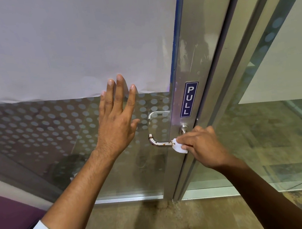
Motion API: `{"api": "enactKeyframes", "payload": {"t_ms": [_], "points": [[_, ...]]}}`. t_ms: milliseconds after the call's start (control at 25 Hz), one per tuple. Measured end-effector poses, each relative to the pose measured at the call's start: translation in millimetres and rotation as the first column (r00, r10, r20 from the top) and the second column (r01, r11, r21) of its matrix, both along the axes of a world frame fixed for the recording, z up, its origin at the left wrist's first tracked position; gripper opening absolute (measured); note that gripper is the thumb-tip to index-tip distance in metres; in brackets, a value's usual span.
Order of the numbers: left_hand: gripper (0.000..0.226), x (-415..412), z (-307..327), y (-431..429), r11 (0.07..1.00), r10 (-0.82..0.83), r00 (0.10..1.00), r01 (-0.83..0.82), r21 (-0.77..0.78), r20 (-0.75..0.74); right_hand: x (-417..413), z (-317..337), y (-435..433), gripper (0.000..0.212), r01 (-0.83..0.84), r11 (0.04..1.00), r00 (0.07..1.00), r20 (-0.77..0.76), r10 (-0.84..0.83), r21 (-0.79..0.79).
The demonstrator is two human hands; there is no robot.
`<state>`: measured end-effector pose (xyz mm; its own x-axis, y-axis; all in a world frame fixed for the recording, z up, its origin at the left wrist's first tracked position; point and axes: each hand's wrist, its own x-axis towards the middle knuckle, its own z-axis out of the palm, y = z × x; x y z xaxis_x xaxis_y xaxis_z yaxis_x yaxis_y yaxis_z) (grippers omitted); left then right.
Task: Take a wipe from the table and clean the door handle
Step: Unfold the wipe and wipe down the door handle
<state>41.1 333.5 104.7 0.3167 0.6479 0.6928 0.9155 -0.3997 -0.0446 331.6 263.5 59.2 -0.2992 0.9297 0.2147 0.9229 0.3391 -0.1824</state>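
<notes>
A steel lever door handle (158,143) sticks out from the metal door frame (188,71), with small brown marks along its bar. My right hand (201,146) is closed around a white wipe (179,146) and presses it against the handle bar close to the frame. My left hand (117,115) lies flat with fingers spread on the glass door panel (74,120), left of the handle and holding nothing.
A blue PULL sign (188,99) is stuck on the frame above the handle. White paper (77,44) covers the upper glass, and grey dots pattern the band below. A second glass panel (273,122) stands to the right. Brown floor (155,220) lies below.
</notes>
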Motion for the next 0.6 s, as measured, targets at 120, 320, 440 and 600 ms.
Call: {"api": "enactKeyframes", "payload": {"t_ms": [120,320,440,600], "points": [[0.120,2.2,-0.7,0.4,1.000,0.004,1.000,-0.004,0.011,-0.001,-0.7,1.7,4.7,0.015,-0.007,1.000,1.000,0.010,0.007,0.013],[0.121,-0.7,-0.9,1.0,1.000,0.000,1.000,0.000,0.014,-0.003,-29.9,-0.9,10.1,0.019,0.032,0.999,0.999,-0.016,-0.032,0.012],[0.121,-2.3,-0.8,1.8,1.000,0.002,1.000,-0.002,0.027,-0.010,-27.9,-3.2,4.9,0.018,0.068,0.997,0.997,-0.028,-0.067,0.042],[0.119,-2.7,-3.0,2.7,0.999,0.019,1.000,-0.018,0.051,-0.020,-23.4,-4.3,-0.1,0.015,0.110,0.991,0.994,-0.038,-0.107,0.076]]}}
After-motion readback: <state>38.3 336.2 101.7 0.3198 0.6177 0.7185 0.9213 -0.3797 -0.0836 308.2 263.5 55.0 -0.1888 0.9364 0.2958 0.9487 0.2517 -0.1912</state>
